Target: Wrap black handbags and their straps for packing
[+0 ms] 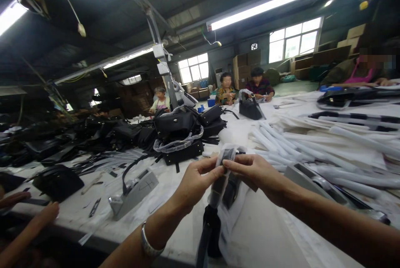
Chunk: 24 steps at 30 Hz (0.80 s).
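Note:
My left hand point(197, 181), with a silver bangle point(149, 243) at its wrist, pinches a translucent white plastic wrap point(225, 152) around a black bag strap point(204, 232). From the other side, my right hand point(261, 173) grips the same wrapped strap, thumb and fingertips pressed to it. The strap runs from my fingers down towards the table's near edge, its lower part bare and black. More black material point(231, 191) and loose film lie just behind it, partly hidden by my hands.
Grey tape dispensers stand left point(137, 195) and right point(312, 176). Black handbags point(175, 124) are stacked beyond my hands. Rolled white wrapping sheets point(281, 139) pile up at right. A co-worker's hands point(34, 222) rest at far left; other people point(226, 89) sit across the table.

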Each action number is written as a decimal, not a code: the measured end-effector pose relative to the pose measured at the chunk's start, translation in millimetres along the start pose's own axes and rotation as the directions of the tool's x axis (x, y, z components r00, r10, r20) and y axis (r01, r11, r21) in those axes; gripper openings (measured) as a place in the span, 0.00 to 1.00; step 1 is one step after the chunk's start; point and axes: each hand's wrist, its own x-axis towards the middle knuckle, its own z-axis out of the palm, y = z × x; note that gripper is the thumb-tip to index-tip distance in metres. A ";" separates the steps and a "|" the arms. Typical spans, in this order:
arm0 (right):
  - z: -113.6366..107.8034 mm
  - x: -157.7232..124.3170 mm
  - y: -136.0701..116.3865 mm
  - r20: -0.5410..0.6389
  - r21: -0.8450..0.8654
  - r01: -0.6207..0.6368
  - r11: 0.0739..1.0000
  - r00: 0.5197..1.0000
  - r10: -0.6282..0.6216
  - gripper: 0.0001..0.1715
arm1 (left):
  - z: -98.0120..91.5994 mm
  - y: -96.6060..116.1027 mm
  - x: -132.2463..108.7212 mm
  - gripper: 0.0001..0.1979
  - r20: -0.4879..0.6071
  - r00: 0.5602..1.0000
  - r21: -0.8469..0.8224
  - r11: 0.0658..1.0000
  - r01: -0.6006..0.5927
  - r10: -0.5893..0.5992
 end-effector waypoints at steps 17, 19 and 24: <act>-20.1 -8.5 20.6 0.210 0.459 -0.165 0.873 0.975 0.073 0.26 | 25.1 -15.0 -11.2 0.22 -0.202 0.979 -0.333 0.941 -0.066 -0.003; -17.4 -10.1 29.9 0.186 0.508 -0.137 0.851 0.981 0.047 0.21 | 25.9 -16.5 -11.4 0.22 -0.232 0.973 -0.307 0.948 -0.084 0.011; -0.6 -12.6 37.3 0.082 0.285 0.118 0.951 0.986 -0.146 0.18 | 27.7 -20.9 -11.9 0.22 -0.296 0.954 -0.168 0.981 -0.102 0.048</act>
